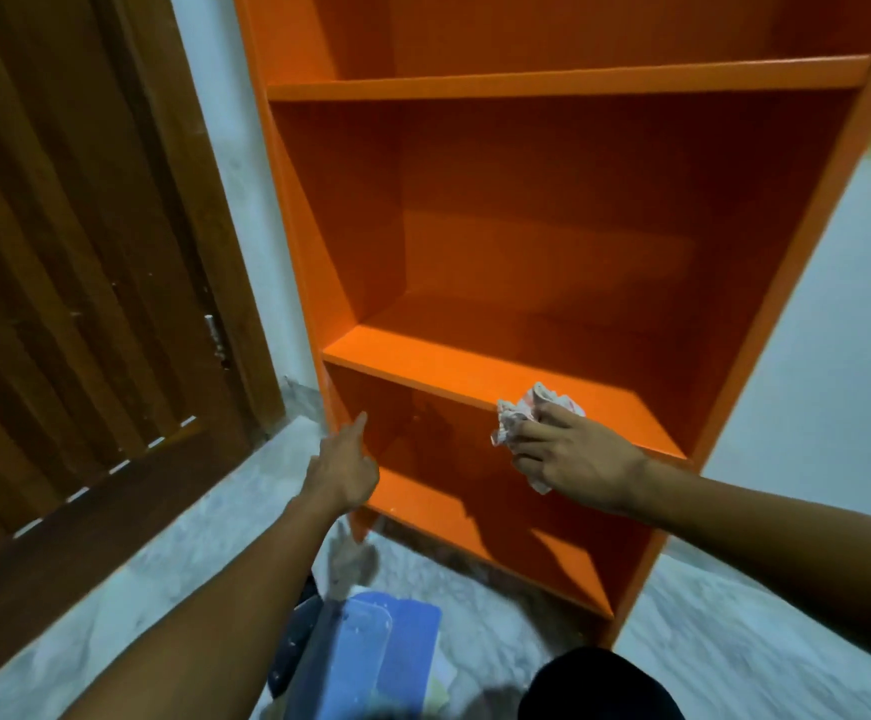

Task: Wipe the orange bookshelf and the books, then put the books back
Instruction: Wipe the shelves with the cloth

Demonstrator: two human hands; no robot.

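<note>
My right hand (pixel 573 454) grips the cloth (pixel 521 413) on the bookshelf (pixel 475 376) board; left hand (pixel 345 470) empty, forefinger out; I'd sweep corner to corner.

Both my bare forearms reach forward and down from the lower corners of the view. My left hand (pixel 342 472) is at the end of a nearly straight arm, its index finger stretched out and pointing up and away, the other fingers relaxed and holding nothing. My right hand (pixel 576 459) is turned palm down with the wrist slightly bent, its fingers curled round a crumpled white and red patterned cloth (pixel 519 415).
</note>
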